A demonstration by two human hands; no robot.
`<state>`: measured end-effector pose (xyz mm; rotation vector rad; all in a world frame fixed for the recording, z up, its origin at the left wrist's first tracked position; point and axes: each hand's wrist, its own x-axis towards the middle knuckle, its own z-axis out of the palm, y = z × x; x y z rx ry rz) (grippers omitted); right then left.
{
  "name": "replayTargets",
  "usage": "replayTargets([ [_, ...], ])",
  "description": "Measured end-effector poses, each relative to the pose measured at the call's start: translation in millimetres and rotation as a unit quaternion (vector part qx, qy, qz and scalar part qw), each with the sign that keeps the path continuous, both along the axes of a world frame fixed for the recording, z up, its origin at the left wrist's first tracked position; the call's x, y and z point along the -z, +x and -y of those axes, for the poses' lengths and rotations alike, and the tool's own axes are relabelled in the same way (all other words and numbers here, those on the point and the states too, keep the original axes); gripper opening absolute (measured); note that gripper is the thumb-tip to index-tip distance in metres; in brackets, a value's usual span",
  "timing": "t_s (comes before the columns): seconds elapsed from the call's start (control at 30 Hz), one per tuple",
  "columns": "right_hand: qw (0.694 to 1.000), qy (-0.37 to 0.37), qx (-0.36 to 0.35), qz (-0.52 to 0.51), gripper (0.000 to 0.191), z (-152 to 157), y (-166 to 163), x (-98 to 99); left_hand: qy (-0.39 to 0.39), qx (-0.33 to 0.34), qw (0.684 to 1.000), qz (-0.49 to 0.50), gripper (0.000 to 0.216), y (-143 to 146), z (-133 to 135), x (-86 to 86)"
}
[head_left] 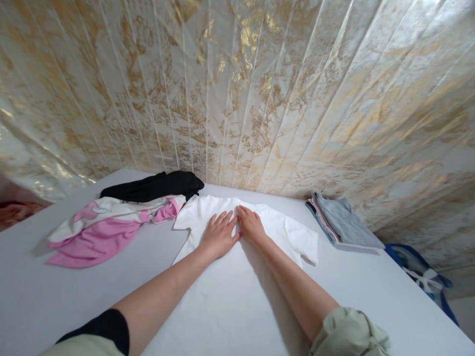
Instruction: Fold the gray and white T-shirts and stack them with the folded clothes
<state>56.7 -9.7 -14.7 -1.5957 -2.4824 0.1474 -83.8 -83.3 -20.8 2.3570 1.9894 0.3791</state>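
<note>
A white T-shirt lies spread out on the white table, its neckline toward the far edge and a short sleeve out to each side. My left hand rests flat on its upper part with the fingers apart. Beside it, my right hand lies palm down just below the neckline, its fingers stretched toward the left hand. The two hands touch or nearly touch at the fingertips. Neither hand grips the cloth. The lower part of the shirt runs toward me between my forearms.
On the left lie a crumpled pink and white garment and a black garment. A stack of folded clothes, grey on top, sits at the back right. A blue-edged bag stands beyond the table's right edge. A gold-patterned curtain hangs behind.
</note>
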Motion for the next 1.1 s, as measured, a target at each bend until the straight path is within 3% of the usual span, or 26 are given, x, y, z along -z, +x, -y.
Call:
replayTargets([
  [0.07, 0.999, -0.003, -0.036, 0.001, 0.05, -0.6, 1.0, 0.4, -0.001, -0.003, 1.0, 0.0, 0.055, 0.5, 0.3, -0.6],
  [0.37, 0.998, 0.003, -0.051, 0.024, 0.056, 3.0, 8.3, 1.0, -0.022, -0.013, 1.0, -0.008, 0.059, 0.0, 10.8, -4.5],
  [0.47, 0.998, -0.005, -0.053, 0.028, 0.057, 2.7, 9.5, -1.7, -0.034, 0.018, 0.999, -0.017, 0.059, -1.4, 37.2, -5.6],
  [0.63, 0.999, -0.009, -0.041, 0.032, 0.057, 9.2, 6.8, -10.7, -0.058, 0.116, 0.992, -0.007, 0.059, -4.9, 107.9, -5.2],
  [0.77, 0.998, 0.023, -0.062, 0.015, 0.057, 40.4, 2.6, -10.1, -0.105, 0.178, 0.978, 0.013, 0.062, -7.2, 157.8, -15.3],
  [0.9, 0.993, -0.004, -0.115, -0.001, 0.057, 72.1, 1.7, -8.2, -0.147, 0.229, 0.962, 0.021, 0.067, -3.9, 187.5, -35.0],
  [1.0, 0.994, -0.022, -0.107, -0.008, 0.059, 82.8, 2.0, -13.0, -0.111, 0.31, 0.944, 0.011, 0.062, 6.1, 199.9, -36.9],
  [1.1, 0.995, -0.023, -0.097, -0.016, 0.06, 97.4, 7.0, -16.3, 0.009, 0.353, 0.936, -0.004, 0.025, 19.5, 207.7, -19.5],
])
